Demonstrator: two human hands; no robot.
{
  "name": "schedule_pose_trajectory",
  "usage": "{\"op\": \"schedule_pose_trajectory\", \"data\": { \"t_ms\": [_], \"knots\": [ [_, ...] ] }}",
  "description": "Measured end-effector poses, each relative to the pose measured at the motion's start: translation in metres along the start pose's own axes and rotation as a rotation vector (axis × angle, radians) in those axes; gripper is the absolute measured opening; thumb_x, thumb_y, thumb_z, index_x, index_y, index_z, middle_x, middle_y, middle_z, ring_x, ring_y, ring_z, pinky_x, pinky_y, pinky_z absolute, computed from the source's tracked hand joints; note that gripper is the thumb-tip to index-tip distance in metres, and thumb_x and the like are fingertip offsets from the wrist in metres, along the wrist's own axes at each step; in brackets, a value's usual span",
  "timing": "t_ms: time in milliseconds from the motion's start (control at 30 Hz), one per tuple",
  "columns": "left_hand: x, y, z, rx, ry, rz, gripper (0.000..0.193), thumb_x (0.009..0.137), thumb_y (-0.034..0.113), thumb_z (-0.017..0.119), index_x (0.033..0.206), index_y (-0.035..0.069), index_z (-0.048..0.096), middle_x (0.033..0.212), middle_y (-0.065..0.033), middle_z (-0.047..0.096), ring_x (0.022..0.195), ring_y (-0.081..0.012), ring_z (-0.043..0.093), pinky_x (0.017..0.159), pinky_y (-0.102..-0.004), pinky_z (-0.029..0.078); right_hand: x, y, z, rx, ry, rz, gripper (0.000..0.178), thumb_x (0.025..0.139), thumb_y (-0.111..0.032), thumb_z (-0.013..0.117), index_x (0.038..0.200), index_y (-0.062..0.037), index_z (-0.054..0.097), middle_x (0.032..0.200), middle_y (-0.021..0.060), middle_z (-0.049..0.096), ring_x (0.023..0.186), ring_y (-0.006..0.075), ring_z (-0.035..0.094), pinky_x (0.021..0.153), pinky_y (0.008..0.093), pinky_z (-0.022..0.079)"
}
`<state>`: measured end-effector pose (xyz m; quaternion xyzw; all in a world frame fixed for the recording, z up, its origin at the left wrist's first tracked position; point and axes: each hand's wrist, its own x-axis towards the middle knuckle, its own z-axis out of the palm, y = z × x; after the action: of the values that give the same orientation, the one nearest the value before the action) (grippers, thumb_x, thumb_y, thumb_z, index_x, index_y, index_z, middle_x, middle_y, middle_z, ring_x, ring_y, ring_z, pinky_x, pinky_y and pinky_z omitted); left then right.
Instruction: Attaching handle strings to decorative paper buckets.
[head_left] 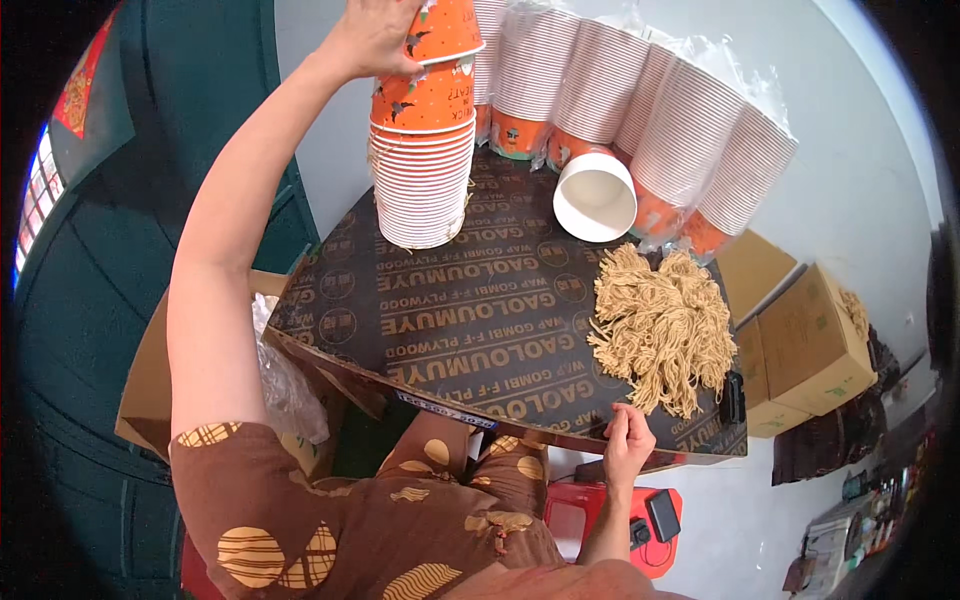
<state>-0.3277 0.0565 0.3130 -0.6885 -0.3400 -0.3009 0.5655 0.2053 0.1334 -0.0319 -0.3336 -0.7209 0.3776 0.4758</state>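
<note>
Cup and left hand cut off by upper edge.

You are in what looks like a small workroom for packing or handwork, possibly in a home. A printed plywood surface carries plastic-wrapped stacks of paper tubs and a pile of tan cord. Around you are cardboard boxes, a red stool, plain white walls and a dark green door, more homely than industrial.
</note>
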Motion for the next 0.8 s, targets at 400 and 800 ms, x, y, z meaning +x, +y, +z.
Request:
{"op": "schedule_pose_trajectory", "data": {
  "t_ms": [400,800],
  "knots": [
    [-0.005,0.043,-0.006,0.266,-0.462,-0.451,0.079,0.084,0.047,0.061,0.137,-0.005,0.036,0.131,-0.0314,0.043,0.124,-0.0455,0.041,0.105,-0.0496,0.033,-0.002,-0.002,-0.001,0.023,-0.004,-0.002,0.013,0.095,-0.003,0.053,0.096,0.002,0.065,0.062,-0.0016,0.052,0.055,0.0046,0.048,0.051,0.0213,0.039],
    [-0.034,0.047,0.015,0.353,-0.429,-0.357,0.049,0.093,0.041,0.055,0.127,0.006,0.054,0.113,-0.0199,0.059,0.108,-0.0387,0.056,0.098,-0.0495,0.043,-0.002,-0.003,0.001,-0.002,0.007,-0.027,0.012,0.095,-0.003,0.054,0.096,0.0018,0.065,0.061,-0.0015,0.052,0.054,0.005,0.048,0.051,0.0214,0.039]
  ]
}}
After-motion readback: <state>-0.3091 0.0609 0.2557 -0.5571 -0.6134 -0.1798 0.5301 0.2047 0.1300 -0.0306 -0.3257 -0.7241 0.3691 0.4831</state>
